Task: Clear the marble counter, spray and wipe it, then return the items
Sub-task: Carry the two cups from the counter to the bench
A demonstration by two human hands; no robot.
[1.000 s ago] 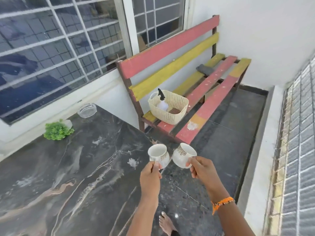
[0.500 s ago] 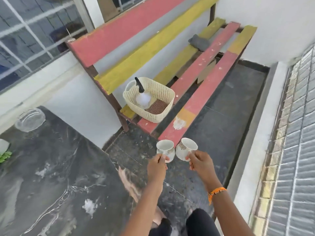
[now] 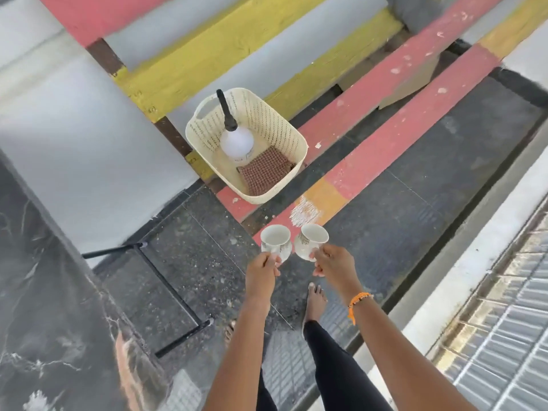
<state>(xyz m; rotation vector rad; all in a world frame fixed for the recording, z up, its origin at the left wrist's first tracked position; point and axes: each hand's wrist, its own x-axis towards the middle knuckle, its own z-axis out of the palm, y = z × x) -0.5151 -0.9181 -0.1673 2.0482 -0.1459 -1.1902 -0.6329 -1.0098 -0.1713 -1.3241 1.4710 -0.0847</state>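
My left hand (image 3: 262, 269) grips a white cup (image 3: 274, 241) by its handle, and my right hand (image 3: 333, 261) grips a second white cup (image 3: 311, 240) the same way. Both cups hang side by side over the near end of the red and yellow bench (image 3: 385, 132). On the bench's near end stands a cream basket (image 3: 292, 134) holding a white spray bottle (image 3: 235, 137) with a black nozzle and a folded checked cloth (image 3: 264, 170). The dark marble counter (image 3: 53, 307) fills the lower left, away from both hands.
A black metal table leg frame (image 3: 166, 283) stands on the dark floor beside the counter. My bare feet are below the cups. A grey cloth (image 3: 412, 7) lies at the bench's far end. A white ledge (image 3: 462, 268) and grille run along the right.
I have stepped from the counter toward the bench, carrying both cups. The view tilted down; the glass bowl and green plant on the counter have left the frame.
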